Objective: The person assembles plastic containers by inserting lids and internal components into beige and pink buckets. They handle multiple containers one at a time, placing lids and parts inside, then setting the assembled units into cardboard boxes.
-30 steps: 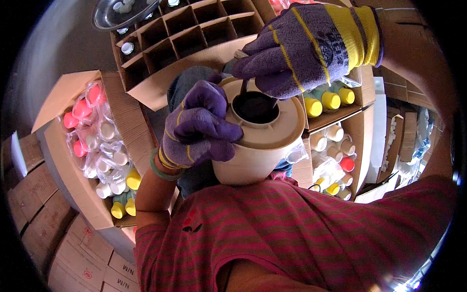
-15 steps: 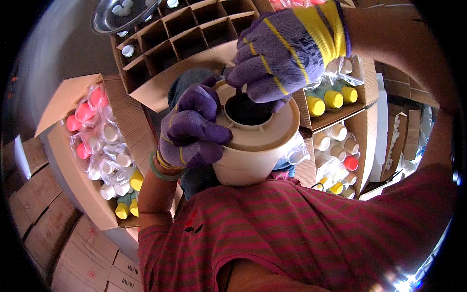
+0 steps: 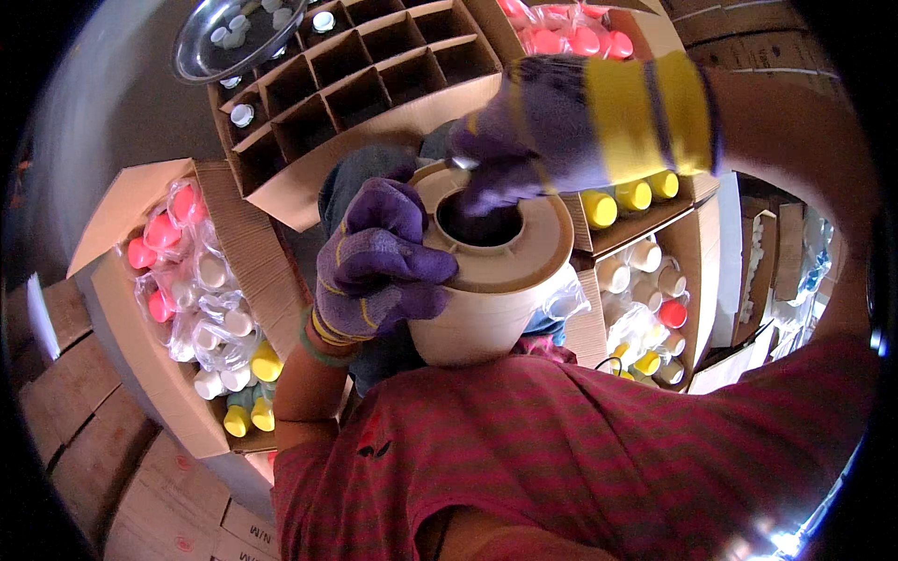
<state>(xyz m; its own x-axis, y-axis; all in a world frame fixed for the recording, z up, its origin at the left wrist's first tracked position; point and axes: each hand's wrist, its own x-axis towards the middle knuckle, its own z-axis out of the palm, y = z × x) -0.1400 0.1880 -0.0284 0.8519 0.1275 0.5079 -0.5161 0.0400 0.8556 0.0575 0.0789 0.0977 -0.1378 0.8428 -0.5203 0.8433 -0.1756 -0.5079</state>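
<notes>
A cream plastic tub [image 3: 538, 234] with a broad flat rim and a round dark opening sits upright in my lap, between my knees. My left hand [image 3: 383, 262], in a purple and yellow knit glove, grips the left side of its rim, fingers curled and thumb lying on top. Over the far side of the opening is my gloved right hand [image 3: 524, 136], blurred by motion, its fingers bunched together and partly dipping into the hole. A small bright glint shows by those fingers; what they hold, if anything, I cannot make out. The tub's inside is dark.
Ahead stands a divided carton [image 3: 374, 98] with several white-capped bottles; a metal bowl [image 3: 234, 70] of small whitish pieces overlaps its far left corner. Open cartons of capped bottles stand left [image 3: 248, 252], right [image 3: 713, 271] and far right [image 3: 641, 23]. Stacked boxes [image 3: 89, 383] are at lower left.
My right hand has turned and moved a little right, its fingers now bunched over the opening. My left hand keeps its grip on the rim. The view has shifted slightly.
</notes>
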